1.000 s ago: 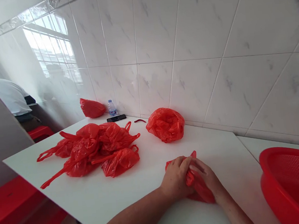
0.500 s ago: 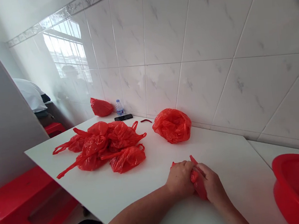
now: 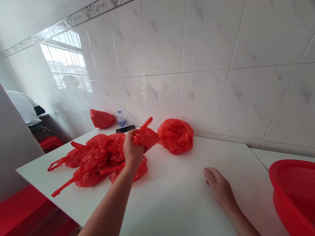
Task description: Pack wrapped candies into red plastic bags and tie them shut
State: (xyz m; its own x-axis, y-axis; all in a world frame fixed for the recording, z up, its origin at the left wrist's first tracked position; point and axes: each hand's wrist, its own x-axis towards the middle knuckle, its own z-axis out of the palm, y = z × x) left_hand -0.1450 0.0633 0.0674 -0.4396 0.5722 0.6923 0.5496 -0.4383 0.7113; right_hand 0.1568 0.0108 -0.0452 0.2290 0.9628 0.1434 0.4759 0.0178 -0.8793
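My left hand [image 3: 132, 147] is closed around a bunched red plastic bag [image 3: 146, 135]. It is raised just over the right side of a pile of red plastic bags [image 3: 90, 159], partly covering them. The held bag's knotted end sticks up, and its edges are smeared by motion. My right hand [image 3: 219, 186] hovers low over the white table with its fingers loosely curled and apart from the thumb, holding nothing. Between and beyond my hands, near the wall, sits a crumpled open red bag [image 3: 176, 136].
A red plastic basket [image 3: 288, 187] stands at the right. Along the tiled wall are a red bundle [image 3: 102, 118], a small water bottle [image 3: 121, 119] and a black phone [image 3: 125, 129]. Red stools [image 3: 25, 223] stand off the table's left side. A person in white [image 3: 22, 107] is farther back.
My left hand has carried the small red bag left and away from me, over to the pile. My right hand has let go of it and stays at the right. The view has shifted slightly right.
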